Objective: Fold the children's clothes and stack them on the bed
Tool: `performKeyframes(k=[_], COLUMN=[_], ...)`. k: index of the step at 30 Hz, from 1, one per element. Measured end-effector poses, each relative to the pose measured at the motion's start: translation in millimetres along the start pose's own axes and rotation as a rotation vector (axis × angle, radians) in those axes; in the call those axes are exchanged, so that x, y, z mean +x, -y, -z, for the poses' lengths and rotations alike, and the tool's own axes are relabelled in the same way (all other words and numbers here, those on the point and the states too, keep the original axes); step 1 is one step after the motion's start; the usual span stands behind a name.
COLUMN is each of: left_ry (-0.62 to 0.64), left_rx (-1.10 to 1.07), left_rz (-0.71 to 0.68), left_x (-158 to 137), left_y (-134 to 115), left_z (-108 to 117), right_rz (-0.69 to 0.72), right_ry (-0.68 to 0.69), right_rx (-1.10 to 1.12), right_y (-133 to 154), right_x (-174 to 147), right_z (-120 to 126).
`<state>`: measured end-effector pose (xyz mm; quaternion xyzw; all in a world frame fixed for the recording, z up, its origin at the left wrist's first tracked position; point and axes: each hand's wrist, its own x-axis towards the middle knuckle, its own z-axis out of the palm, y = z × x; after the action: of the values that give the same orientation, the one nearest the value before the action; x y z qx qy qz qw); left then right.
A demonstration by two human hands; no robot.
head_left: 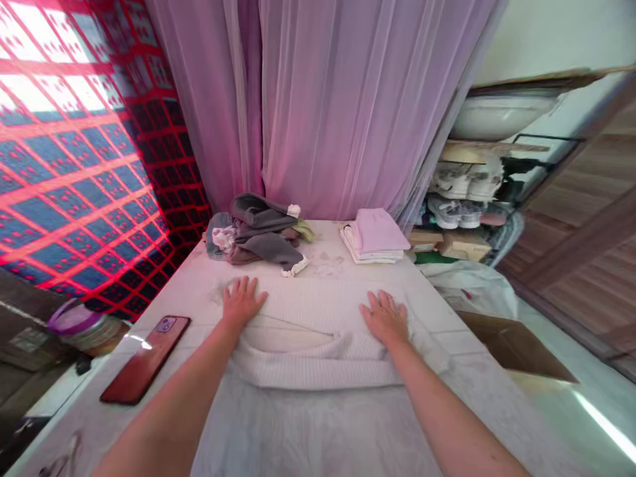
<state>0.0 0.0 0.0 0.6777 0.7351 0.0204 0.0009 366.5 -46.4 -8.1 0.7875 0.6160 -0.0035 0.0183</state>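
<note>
A white ribbed knit garment [318, 305] lies spread across the table in front of me, its near part folded into a loose band with an opening in the middle. My left hand [242, 301] rests flat on the garment's left side, fingers spread. On its right side my right hand [385, 318] is pressed down, also with fingers apart. Beyond my left hand sits a crumpled pile of dark grey clothes [268, 232] with pale frilled cuffs. A neat stack of folded cloths [375, 235], pink on top, stands beyond my right hand.
A red phone [146, 361] lies on the table [318, 430] at the left, with scissors [62, 464] near the bottom left corner. Purple curtains [338, 106] hang behind the table. Shelves with shoes [457, 209] and a white basin [501, 116] stand at the right, above a cardboard box [517, 344].
</note>
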Motion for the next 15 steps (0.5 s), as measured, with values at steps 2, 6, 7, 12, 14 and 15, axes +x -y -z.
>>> performKeyframes(k=[2,6,7,12,14,15], left_ry=[0.004,0.007,0.007,-0.006,-0.006,-0.003], left_rx=[0.0,-0.012,-0.017,-0.04,-0.053,-0.059], left_rz=[0.011,0.032,0.035,0.026,0.025,0.028], left_x=[-1.7,-2.5,-2.2,-0.9,-1.1,-1.2], left_y=[-2.1,-3.9,-3.8,-2.1,-2.0,-2.0], left_z=[1.5,1.9,1.3,-2.6,-3.1,-3.0], right_rz=[0.0,0.003,0.005,0.014,0.017,0.018], right_ry=[-0.009,-0.024,-0.026,-0.051,-0.062,-0.062], right_rx=[0.011,0.008,0.003,-0.017,-0.023,-0.024], right_y=[-0.2,-0.8,-1.1,-2.3,-2.5,-2.5], right_x=[0.3,1.5,1.9,2.5,2.2,2.1], right_z=[-1.3,-4.5,-5.4,-8.3,-8.5,-8.5])
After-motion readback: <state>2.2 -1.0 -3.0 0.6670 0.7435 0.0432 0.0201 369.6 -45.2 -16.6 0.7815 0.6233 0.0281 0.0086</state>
